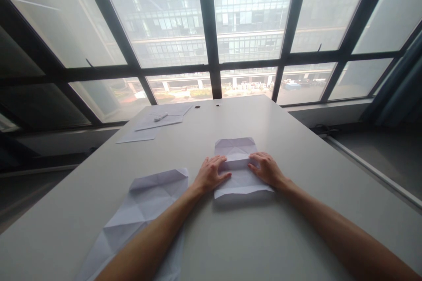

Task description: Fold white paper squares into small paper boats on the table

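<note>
folded paper (240,179) lies on the white table (290,232) in the head view, a little right of the middle; take it as the centre of the dial, with twelve pointing at the windows (171,22). a crosswise fold stands up between the two hands, the far edge has its corners turned in, and the near edge, at six, curls slightly up. the left hand (211,173) comes in at nine, half open, fingers stretched over the paper's side and thumb set apart, pointing inward. the right hand (266,169) mirrors it at three, also half open, fingertips at the fold and thumb spread away from them. both touch the paper, laid upon it more than wrapped around it.

at eight lies a larger creased sheet (133,215), crossed by fold lines, its far edge raised; the left forearm passes over it and hides a part. toward ten, well apart, flat papers (174,119) overlap near the table's left edge, with a small white object (161,117) on top, too small to name. two round holes (197,106) sit in the tabletop at eleven. at two, beyond the table, hangs a blue curtain (404,81).
</note>
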`<state>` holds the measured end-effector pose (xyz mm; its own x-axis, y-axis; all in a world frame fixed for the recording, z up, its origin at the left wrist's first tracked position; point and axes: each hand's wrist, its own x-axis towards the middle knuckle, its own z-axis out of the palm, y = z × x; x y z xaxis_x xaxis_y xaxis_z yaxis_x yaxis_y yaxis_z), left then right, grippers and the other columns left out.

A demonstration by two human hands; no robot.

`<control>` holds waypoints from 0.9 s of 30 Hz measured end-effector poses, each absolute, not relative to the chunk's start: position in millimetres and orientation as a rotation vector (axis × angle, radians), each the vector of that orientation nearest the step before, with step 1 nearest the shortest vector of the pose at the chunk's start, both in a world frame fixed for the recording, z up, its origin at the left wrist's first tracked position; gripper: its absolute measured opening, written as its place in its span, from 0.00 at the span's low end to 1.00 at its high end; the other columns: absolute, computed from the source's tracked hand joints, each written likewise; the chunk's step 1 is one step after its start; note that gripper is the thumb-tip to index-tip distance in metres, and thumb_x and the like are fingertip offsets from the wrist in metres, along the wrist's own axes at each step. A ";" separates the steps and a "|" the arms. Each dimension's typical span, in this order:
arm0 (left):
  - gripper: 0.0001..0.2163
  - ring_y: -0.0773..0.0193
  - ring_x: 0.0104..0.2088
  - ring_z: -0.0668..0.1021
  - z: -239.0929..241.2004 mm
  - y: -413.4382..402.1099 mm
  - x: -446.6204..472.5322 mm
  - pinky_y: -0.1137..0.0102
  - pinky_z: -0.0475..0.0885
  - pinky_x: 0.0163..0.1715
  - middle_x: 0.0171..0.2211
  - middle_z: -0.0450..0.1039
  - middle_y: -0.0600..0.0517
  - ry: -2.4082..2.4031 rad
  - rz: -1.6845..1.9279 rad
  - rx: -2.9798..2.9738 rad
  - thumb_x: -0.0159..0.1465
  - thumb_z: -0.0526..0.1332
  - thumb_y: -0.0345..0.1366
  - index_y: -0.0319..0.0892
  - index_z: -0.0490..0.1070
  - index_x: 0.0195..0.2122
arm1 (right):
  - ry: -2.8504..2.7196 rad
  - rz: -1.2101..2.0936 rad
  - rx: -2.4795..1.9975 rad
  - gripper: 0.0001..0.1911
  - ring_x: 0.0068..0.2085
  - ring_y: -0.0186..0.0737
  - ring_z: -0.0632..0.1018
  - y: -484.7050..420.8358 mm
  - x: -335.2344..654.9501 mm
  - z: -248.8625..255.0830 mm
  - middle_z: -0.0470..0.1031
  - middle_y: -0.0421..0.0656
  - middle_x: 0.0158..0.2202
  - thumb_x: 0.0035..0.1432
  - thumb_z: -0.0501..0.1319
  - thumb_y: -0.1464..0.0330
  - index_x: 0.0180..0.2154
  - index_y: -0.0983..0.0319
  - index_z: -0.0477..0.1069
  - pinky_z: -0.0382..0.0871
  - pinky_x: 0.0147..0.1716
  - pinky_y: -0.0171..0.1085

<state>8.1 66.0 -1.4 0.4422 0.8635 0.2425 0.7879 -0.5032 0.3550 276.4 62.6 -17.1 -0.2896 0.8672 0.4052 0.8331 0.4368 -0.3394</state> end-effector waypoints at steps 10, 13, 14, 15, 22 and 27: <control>0.09 0.56 0.47 0.78 -5.9 72.0 3.8 0.62 0.70 0.54 0.43 0.80 0.51 1.417 0.840 2.387 0.62 0.64 0.32 0.47 0.78 0.42 | -2.050 0.108 -1.395 0.05 0.42 0.46 0.78 62.2 276.1 -15.1 0.79 0.45 0.38 0.60 0.62 0.66 0.38 0.59 0.75 0.69 0.47 0.42; 0.06 0.56 0.45 0.79 -6.6 72.8 3.9 0.62 0.71 0.51 0.40 0.80 0.52 1.416 0.872 2.356 0.62 0.63 0.31 0.47 0.79 0.38 | -2.030 0.120 -1.405 0.05 0.39 0.46 0.78 61.3 275.4 -14.0 0.79 0.44 0.35 0.61 0.61 0.65 0.35 0.58 0.75 0.70 0.43 0.41; 0.05 0.56 0.44 0.79 -6.5 72.9 3.9 0.62 0.71 0.50 0.39 0.80 0.52 1.413 0.881 2.338 0.62 0.63 0.32 0.46 0.79 0.37 | -2.021 0.125 -1.405 0.06 0.39 0.46 0.78 61.1 275.2 -14.0 0.79 0.44 0.34 0.61 0.61 0.65 0.34 0.58 0.75 0.70 0.42 0.41; 0.05 0.57 0.43 0.79 -6.4 73.0 3.8 0.63 0.72 0.49 0.38 0.80 0.52 1.411 0.892 2.313 0.62 0.63 0.33 0.46 0.79 0.36 | -2.009 0.132 -1.400 0.06 0.38 0.46 0.78 61.1 275.0 -14.4 0.79 0.44 0.34 0.61 0.61 0.64 0.34 0.58 0.75 0.70 0.41 0.41; 0.10 0.57 0.38 0.80 -8.3 75.3 2.1 0.66 0.72 0.42 0.36 0.81 0.51 1.379 0.970 2.129 0.64 0.61 0.41 0.44 0.80 0.35 | -1.762 0.265 -1.323 0.19 0.41 0.48 0.80 64.3 274.6 -19.5 0.79 0.45 0.40 0.60 0.62 0.59 0.52 0.57 0.70 0.72 0.45 0.44; 0.12 0.59 0.34 0.79 -6.7 73.5 2.2 0.69 0.70 0.36 0.33 0.80 0.52 1.365 0.991 2.077 0.65 0.60 0.44 0.42 0.79 0.36 | -1.648 0.334 -1.252 0.31 0.38 0.47 0.78 69.1 276.7 -22.9 0.78 0.46 0.40 0.56 0.66 0.56 0.58 0.59 0.64 0.73 0.42 0.46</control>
<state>2.2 73.5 -6.7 0.2478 0.9162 0.3150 0.5833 -0.4007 0.7065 276.7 69.1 -22.9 0.0338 0.8431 0.5367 0.5672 0.4260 -0.7049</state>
